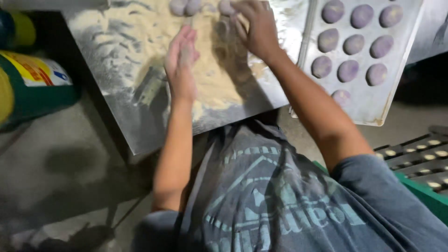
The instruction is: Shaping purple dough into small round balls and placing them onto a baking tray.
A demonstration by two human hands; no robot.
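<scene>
The left hand (181, 63) hovers open, fingers together and flat, over the flour (140, 32) spread across the metal desk (140, 126). The right hand (255, 28) reaches toward the desk's far edge, fingers spread and curled down over a dough ball (226, 7); whether it grips it cannot be told. Two more balls (185, 6) lie just beside, at the far edge. A tray (373, 100) with purple dough pieces (353, 44) sits at the desk's right side.
</scene>
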